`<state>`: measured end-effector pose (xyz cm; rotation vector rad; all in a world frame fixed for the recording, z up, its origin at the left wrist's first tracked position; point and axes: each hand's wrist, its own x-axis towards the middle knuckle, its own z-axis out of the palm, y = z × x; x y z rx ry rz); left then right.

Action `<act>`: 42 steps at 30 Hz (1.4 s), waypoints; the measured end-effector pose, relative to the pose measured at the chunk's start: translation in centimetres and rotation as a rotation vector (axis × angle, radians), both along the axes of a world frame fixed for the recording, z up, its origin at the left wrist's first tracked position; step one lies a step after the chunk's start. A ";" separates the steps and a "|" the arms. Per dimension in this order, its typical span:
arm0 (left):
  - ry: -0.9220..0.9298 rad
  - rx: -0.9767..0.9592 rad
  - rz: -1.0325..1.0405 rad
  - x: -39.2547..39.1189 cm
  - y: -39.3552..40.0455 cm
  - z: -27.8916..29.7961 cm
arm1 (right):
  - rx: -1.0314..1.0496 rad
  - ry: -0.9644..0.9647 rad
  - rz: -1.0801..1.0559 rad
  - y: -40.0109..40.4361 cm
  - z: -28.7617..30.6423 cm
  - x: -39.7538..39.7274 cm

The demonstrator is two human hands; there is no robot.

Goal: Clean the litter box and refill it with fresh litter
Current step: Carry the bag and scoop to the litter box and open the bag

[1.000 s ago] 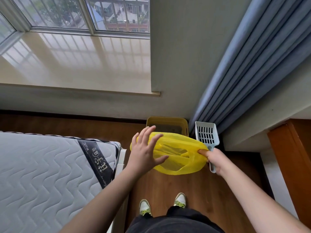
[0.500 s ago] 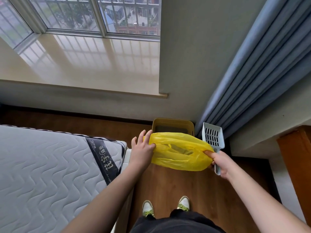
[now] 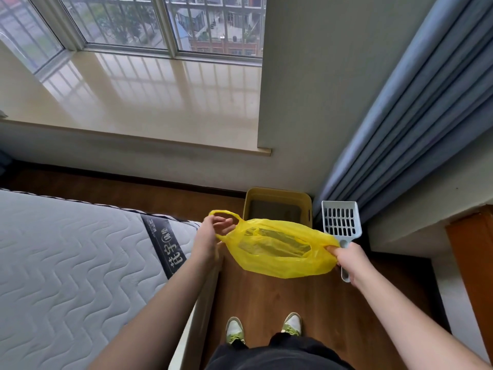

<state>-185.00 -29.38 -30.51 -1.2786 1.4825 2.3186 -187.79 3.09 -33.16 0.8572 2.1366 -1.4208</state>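
Observation:
A yellow litter box stands on the wooden floor against the wall, grey litter inside; its near part is hidden by the bag. I hold a yellow plastic bag stretched wide in front of me, above the floor. My left hand grips the bag's left handle loop. My right hand pinches the bag's right edge and also holds the handle of a pale blue slotted litter scoop, whose blade points up and away.
A grey quilted mattress fills the left. A blue curtain hangs at the right beside the litter box. An orange wooden piece of furniture stands far right. My shoes are on the narrow floor strip.
My left hand went from flat on the bag to gripping its handle loop. The bag is now pulled wider open between both hands. The view has tilted slightly.

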 end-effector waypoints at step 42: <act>0.003 -1.304 -1.185 -1.5 3.8 -0.1 | 0.102 0.478 0.528 -5.6 4.1 1.4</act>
